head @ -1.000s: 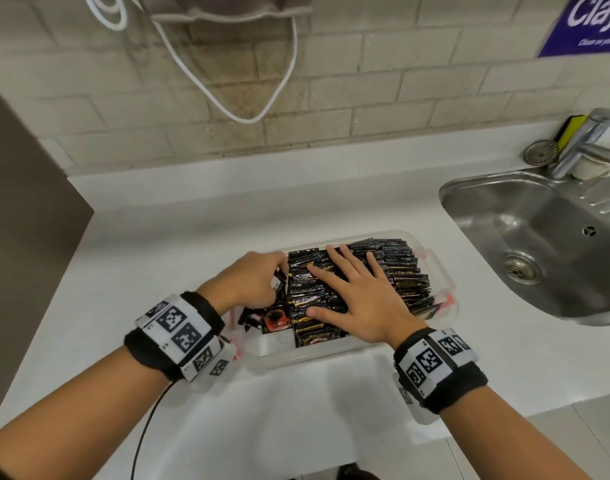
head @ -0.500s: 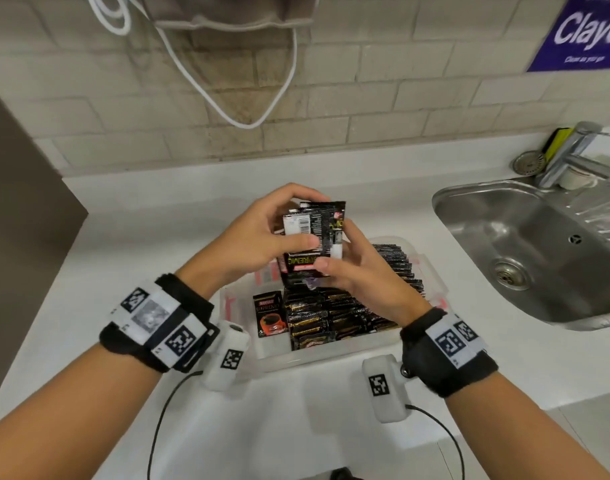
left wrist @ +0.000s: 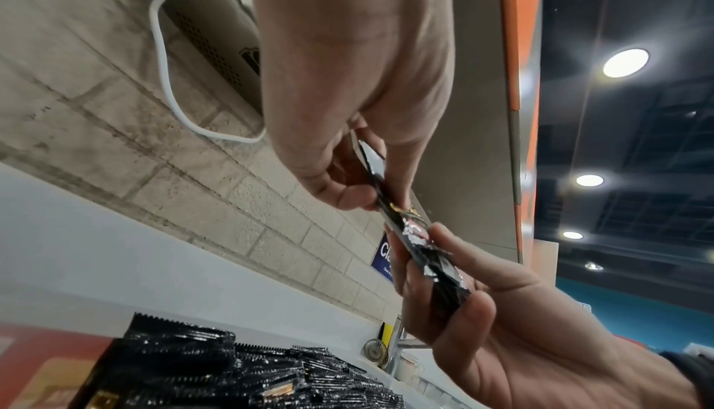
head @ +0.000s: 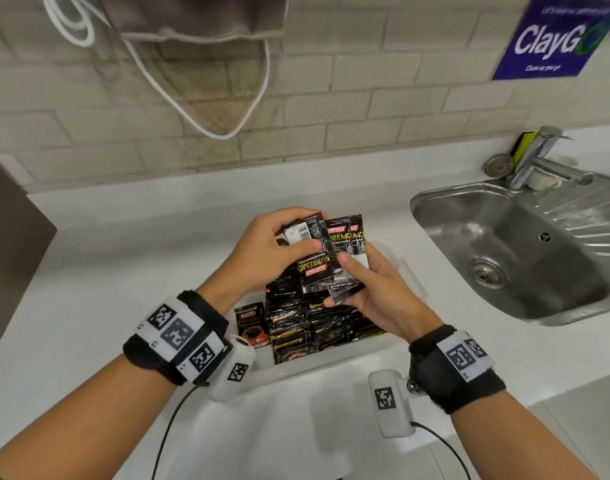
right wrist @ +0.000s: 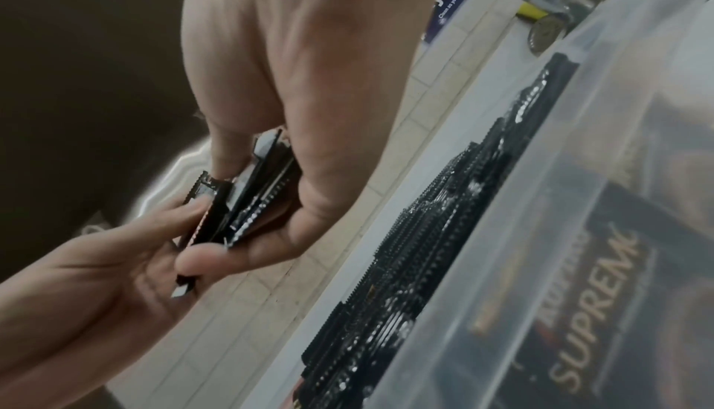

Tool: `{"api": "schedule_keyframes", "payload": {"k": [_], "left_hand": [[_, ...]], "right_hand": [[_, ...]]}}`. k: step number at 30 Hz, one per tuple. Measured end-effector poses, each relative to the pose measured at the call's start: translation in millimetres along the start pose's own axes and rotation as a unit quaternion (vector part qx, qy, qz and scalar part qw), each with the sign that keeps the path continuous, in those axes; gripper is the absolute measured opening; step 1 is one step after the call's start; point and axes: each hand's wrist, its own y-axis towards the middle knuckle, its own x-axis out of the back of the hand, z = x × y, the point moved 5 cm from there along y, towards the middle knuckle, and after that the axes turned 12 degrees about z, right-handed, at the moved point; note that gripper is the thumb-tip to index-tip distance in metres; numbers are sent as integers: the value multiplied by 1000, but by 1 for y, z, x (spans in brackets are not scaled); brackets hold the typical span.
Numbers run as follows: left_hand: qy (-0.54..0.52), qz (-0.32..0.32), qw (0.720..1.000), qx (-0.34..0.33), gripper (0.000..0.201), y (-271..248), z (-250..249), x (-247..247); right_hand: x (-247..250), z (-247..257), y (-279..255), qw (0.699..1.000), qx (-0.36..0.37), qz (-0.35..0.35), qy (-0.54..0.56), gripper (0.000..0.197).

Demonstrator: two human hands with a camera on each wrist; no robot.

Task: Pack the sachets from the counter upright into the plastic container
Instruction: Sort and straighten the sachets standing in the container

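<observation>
2 hands hold a small bunch of black sachets (head: 326, 258) above the plastic container (head: 409, 271): left hand (head: 262, 252) pinches the top sachet between thumb and fingers, right hand (head: 376, 289) grips the bunch from below. Container sits mid-counter (head: 123, 271), left of the sink (head: 511, 251), with packed sachets (head: 317, 327) standing on edge.

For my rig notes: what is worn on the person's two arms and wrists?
Bare forearms, no sleeves. Each wrist has a black fabric wristband bearing white panels with black square code markers. A white rounded camera module with its own marker hangs from each band, trailing a thin black cable.
</observation>
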Motion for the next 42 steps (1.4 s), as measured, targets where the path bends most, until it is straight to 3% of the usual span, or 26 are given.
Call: {"api": "schedule_keyframes", "payload": {"k": [3, 6, 9, 12, 15, 19, 20, 25, 31, 36, 42], "left_hand": [[1, -13, 1000, -11, 33, 4, -1, -1], [-22, -69, 997, -29, 20, 5, -5, 7], [10, -114, 989, -92, 25, 6, -22, 11], [142, -64, 979, -135, 22, 6, -37, -10], [225, 27, 967, -113, 17, 4, -28, -33], [244, 18, 964, -102, 14, 6, -22, -35], [250, 12, 963, -97, 17, 9, -23, -34], [236, 23, 968, -88, 72, 19, -24, -33], [255, -2, 965, -63, 36, 20, -21, -29], [171, -8, 985, -12, 25, 13, -16, -35], [104, 80, 991, 1, 25, 14, -26, -78]], "right_hand": [[8, 3, -2, 999, 6, -31, -6, 43], [17, 7, -6, 997, 8, -77, 0, 46], [22, 7, -10, 996, 0, -93, -5, 42], [16, 7, -8, 998, 0, -64, -4, 38], [12, 13, -6, 999, 25, -47, -6, 41], [17, 20, -13, 998, 30, -50, -29, 43], [17, 20, -15, 998, 24, -48, -35, 43], [17, 18, -21, 997, 5, -44, -59, 48], [39, 31, -41, 992, 21, -107, -71, 41], [69, 48, -70, 980, -27, -157, -121, 50], [84, 55, -87, 970, -92, -164, -151, 36]]}}
